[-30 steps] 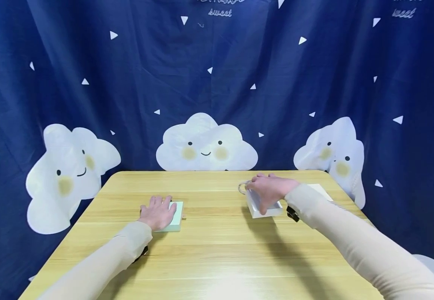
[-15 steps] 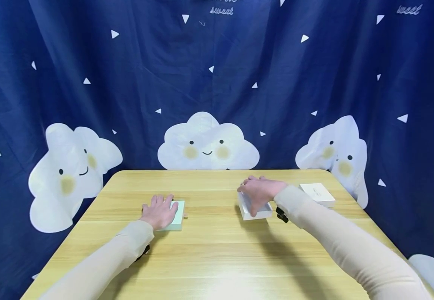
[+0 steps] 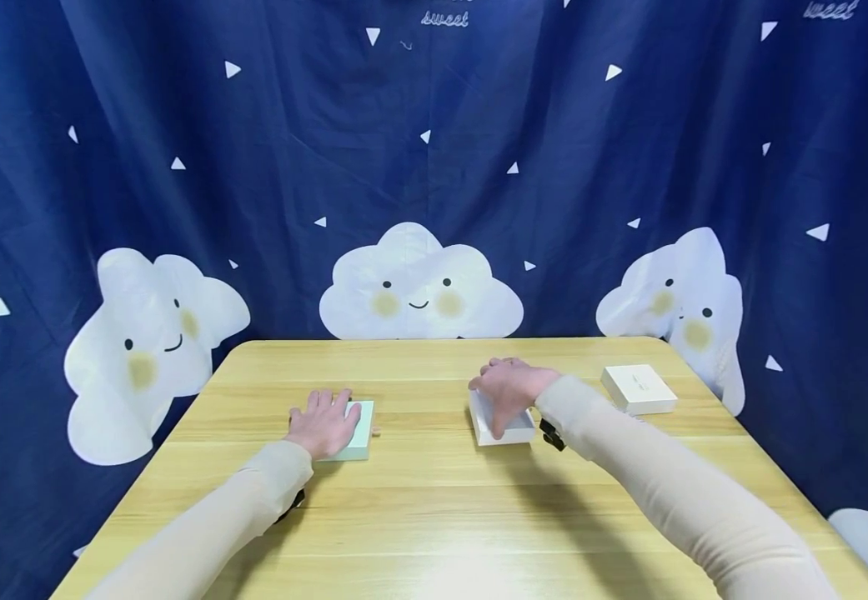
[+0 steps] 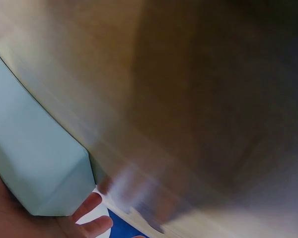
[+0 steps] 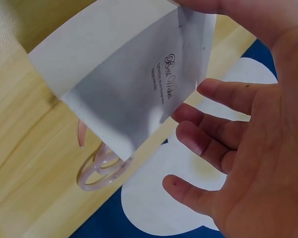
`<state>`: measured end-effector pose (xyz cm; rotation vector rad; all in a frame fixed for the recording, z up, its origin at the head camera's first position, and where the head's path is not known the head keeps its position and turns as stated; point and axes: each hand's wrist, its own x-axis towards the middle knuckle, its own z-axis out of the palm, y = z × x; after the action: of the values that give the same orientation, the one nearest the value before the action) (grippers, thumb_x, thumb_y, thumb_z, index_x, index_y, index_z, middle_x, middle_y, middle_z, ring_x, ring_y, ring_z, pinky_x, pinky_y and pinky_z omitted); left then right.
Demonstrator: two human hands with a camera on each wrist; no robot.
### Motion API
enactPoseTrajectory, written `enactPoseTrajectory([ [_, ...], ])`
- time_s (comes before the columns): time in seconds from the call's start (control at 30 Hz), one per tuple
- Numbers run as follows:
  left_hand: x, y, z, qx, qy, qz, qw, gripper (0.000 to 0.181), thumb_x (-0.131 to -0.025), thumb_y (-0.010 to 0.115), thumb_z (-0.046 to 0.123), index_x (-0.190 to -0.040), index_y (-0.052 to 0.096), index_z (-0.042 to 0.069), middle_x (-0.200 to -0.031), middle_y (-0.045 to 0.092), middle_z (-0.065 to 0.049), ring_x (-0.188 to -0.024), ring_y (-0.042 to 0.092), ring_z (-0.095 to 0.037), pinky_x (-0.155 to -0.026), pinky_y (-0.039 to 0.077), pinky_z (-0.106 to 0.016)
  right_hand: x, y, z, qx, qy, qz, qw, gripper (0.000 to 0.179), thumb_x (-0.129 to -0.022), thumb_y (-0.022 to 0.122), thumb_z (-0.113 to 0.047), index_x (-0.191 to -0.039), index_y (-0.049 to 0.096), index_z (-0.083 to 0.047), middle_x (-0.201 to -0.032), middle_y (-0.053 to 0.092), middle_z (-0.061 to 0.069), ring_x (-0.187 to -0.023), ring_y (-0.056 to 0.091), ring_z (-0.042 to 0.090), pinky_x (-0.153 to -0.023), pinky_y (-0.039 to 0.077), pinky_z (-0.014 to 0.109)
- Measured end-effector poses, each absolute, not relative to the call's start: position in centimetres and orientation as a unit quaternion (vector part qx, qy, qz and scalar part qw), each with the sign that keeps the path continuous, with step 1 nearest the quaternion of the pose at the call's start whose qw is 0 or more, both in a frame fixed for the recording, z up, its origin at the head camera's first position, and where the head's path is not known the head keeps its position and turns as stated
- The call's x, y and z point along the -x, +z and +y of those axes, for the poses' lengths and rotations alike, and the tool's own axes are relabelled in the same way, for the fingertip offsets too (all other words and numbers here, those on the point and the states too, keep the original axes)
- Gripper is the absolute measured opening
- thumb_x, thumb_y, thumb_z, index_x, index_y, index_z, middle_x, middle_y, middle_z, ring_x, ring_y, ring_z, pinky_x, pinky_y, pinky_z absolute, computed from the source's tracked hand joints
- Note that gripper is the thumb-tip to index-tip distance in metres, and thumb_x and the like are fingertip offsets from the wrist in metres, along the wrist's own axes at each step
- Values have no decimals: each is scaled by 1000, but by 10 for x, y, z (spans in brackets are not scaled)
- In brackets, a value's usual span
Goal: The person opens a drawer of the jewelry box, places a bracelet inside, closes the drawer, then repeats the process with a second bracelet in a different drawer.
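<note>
On the left of the table, my left hand (image 3: 321, 425) rests across a pale green box (image 3: 359, 435) with fingers spread. A small pinkish tab (image 3: 376, 432) juts from the box's right side. The left wrist view shows the same green box (image 4: 44, 134) alongside the palm. My right hand (image 3: 510, 388) grips a shallow, open white box (image 3: 507, 437) by its edges, thumb nearest me. Seen from the right wrist, this white box (image 5: 114, 94) is tilted, with "Best Wishes" lettering inside. Glossy pale pink loops (image 5: 102, 171) lie just beyond its edge, hidden in the head view.
Another white box (image 3: 639, 387), with small print on top, sits at the far right of the wooden table (image 3: 434, 500). A dark blue curtain (image 3: 434, 183) with white clouds hangs behind the table's back edge.
My right hand has carried the open white box left and lower, and its arm uncovers the other white box. The loop seen beside my fingers earlier is now hidden. My left hand stays put.
</note>
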<state>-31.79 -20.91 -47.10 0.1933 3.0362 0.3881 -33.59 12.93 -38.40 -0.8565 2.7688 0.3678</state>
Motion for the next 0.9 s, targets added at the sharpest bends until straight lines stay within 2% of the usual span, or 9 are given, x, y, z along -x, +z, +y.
enactPoseTrajectory([
  [0.13,319,-472,-209,-63,126,989,36,65,-106,19,51,-157,32,13,-156,32,-27,-147,20,-50,-101,20,-82,337,-388,129,283,133,943,111,92,-61,89,-52,-144,56,-28,-123,60,-4,-117,50,19,-103,42,48],
  [0.47,320,-471,-209,-61,119,990,43,66,-106,19,52,-158,30,14,-157,31,-26,-148,20,-50,-102,20,-81,337,-395,127,291,137,941,106,92,-62,88,-56,-143,56,-28,-127,60,-2,-121,50,20,-106,39,52],
  [0.7,319,-470,-207,-60,121,990,47,66,-106,19,52,-159,29,14,-159,30,-26,-149,19,-49,-103,20,-81,335,-394,123,298,128,940,108,89,-63,88,-54,-142,57,-27,-125,60,-2,-118,50,21,-101,42,49],
  [0.9,318,-469,-207,-59,119,990,44,66,-106,20,51,-159,30,13,-158,30,-26,-148,20,-50,-103,20,-81,335,-396,122,295,126,942,103,87,-63,87,-55,-141,58,-27,-123,60,-2,-115,50,20,-101,42,50],
])
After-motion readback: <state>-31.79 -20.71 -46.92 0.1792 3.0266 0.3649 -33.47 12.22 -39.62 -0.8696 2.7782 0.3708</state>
